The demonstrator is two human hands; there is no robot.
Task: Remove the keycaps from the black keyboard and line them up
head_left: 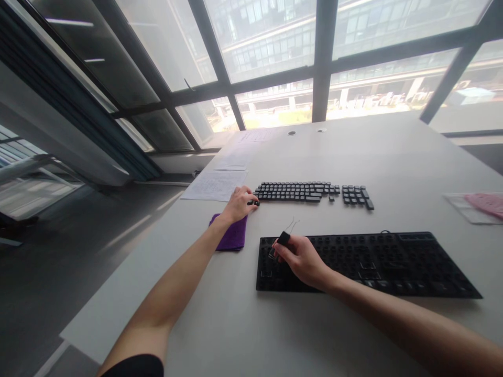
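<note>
A black keyboard base (393,264) with its keycaps removed lies on the white table (393,157) in front of me. Behind it, several black keycaps (298,191) are laid out in keyboard order. My left hand (238,204) reaches to the left end of that layout, fingers pinched on one keycap (253,202). My right hand (301,259) rests over the left part of the keyboard base, closed on a small black keycap puller (283,236) with wire loops pointing up.
A purple cloth (233,235) lies under my left wrist. Paper sheets (216,184) lie at the table's left edge and farther back. A clear bag with something pink (481,205) sits at the right edge. Large windows stand behind the table.
</note>
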